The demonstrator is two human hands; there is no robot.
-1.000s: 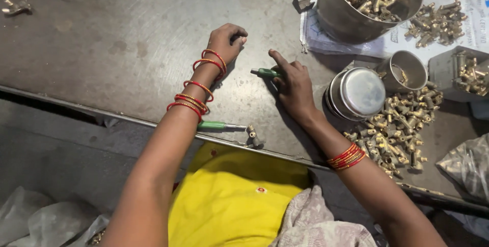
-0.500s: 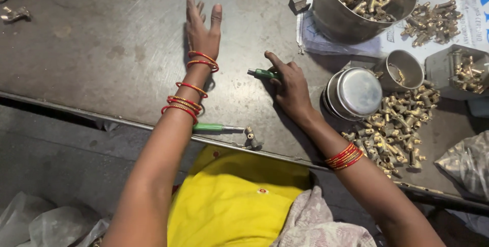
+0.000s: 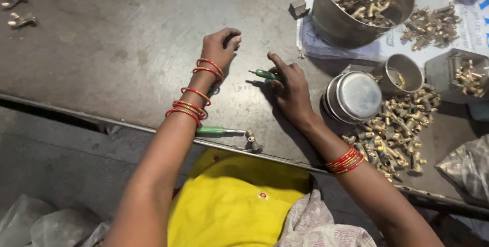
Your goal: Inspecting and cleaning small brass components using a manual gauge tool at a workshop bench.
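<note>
As the right hand covers it, the green tool half shows.

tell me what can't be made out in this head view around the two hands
- Whatever the left hand may hold: its curled fingers cover the palm.
- The green-handled tool under the right hand: only the handle end shows, the hand hides the tip.
- The small brass fittings in the pile: too small to tell their exact shape.
- The steel pot: its rim is cut off by the top edge.
</note>
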